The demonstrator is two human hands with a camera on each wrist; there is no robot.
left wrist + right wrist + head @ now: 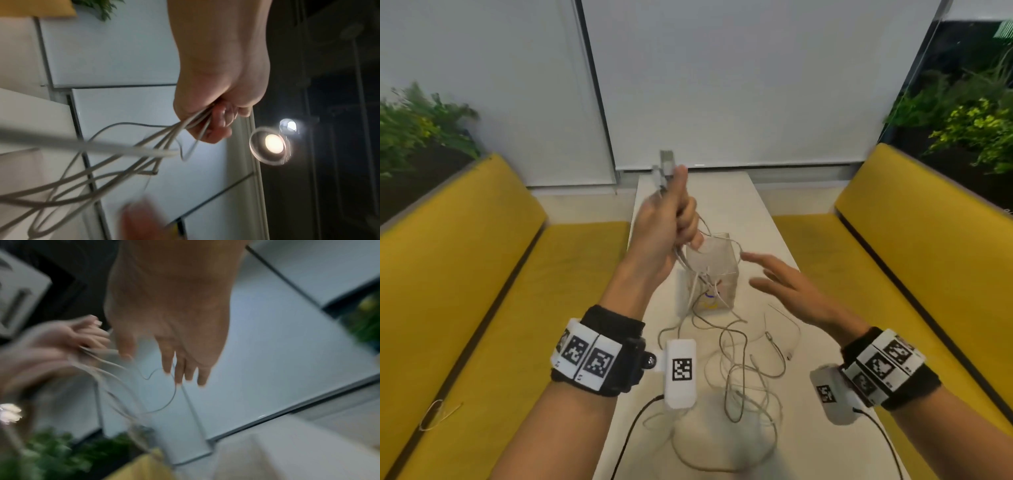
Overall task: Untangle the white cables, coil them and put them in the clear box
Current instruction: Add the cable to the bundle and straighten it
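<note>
Above the clear box on the white desk, the left hand is raised, fist closed round a bunch of white cables, seemingly lifting so the tangle hangs loose; most strands sprawl on the desk nearer the person. The right hand hovers beside the box, fingers spread and holding nothing, likely about to pick out a strand

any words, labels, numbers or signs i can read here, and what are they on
None can be read in any view.
Wristbands: black-and-white square marker patterns, no letters; tiny marks at the band edges are too small to read.
Wrist camera housings: one square marker each, no text.
Clear box: a blue and yellow mark on the front, too blurred to read.
Both wrist views: no text, heavily blurred.
</note>
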